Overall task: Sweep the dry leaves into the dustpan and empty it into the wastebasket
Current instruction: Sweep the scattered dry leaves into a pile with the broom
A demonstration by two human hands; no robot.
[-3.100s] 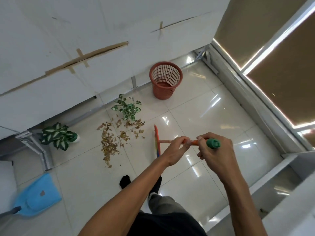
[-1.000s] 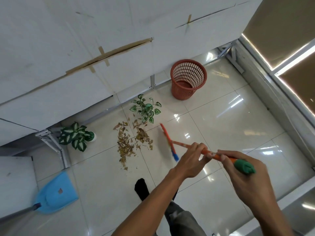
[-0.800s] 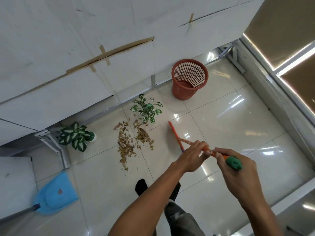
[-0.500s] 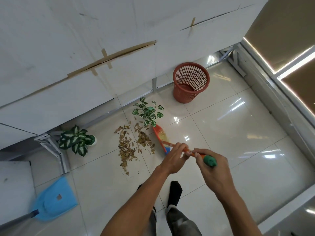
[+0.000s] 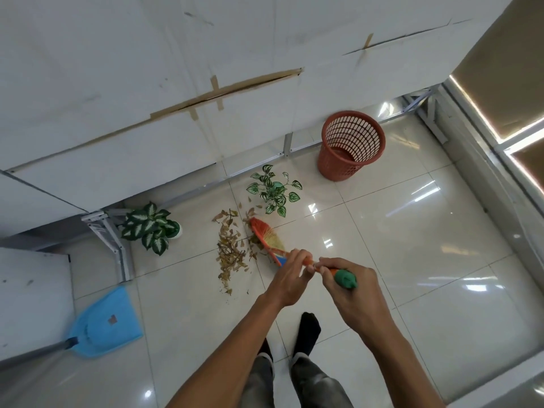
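Note:
A scatter of dry brown leaves (image 5: pixel 231 250) lies on the glossy tiled floor. An orange broom (image 5: pixel 266 238) with multicoloured bristles touches the right edge of the pile. My left hand (image 5: pixel 290 275) grips the orange handle lower down. My right hand (image 5: pixel 351 293) grips the handle's top by its green cap (image 5: pixel 345 278). A light blue dustpan (image 5: pixel 107 323) lies on the floor at the lower left, apart from the leaves. A red mesh wastebasket (image 5: pixel 350 145) stands by the wall at the upper right.
Two potted plants stand close to the leaves: a small striped one (image 5: pixel 273 192) just behind them and a darker one (image 5: pixel 151 226) to the left by a metal table leg (image 5: pixel 112 240). A white partition wall (image 5: pixel 176 83) runs behind. My socked feet (image 5: pixel 306 331) are below my hands.
The broom head has swung left from open floor into the right side of the leaf pile. Both hands kept hold of the handle and moved with it; the view shifted slightly.

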